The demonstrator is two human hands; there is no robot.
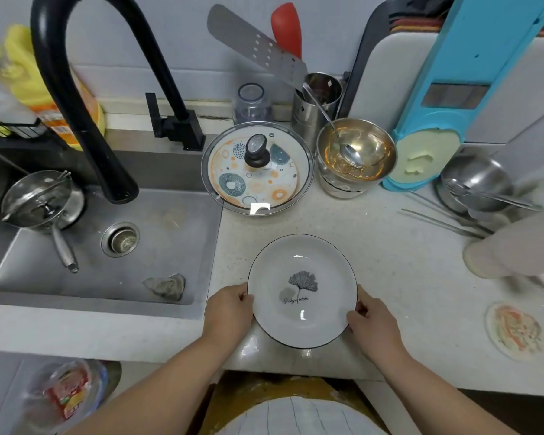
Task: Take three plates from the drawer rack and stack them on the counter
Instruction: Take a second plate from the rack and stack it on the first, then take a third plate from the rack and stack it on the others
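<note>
Both hands hold one plate [302, 290] at bench [390, 262] front edge.
Head view: left hand [230, 315] and right hand [374, 324] each with grip closed on opposite rims; plate right of sink [113, 246], nearer than the lidded pot [257, 168].

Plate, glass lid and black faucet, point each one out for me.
plate [302, 290], head view, on the leaf print at its centre.
glass lid [258, 183], head view, on the glass below the knob.
black faucet [73, 98], head view, on the curved neck over the sink.
</note>
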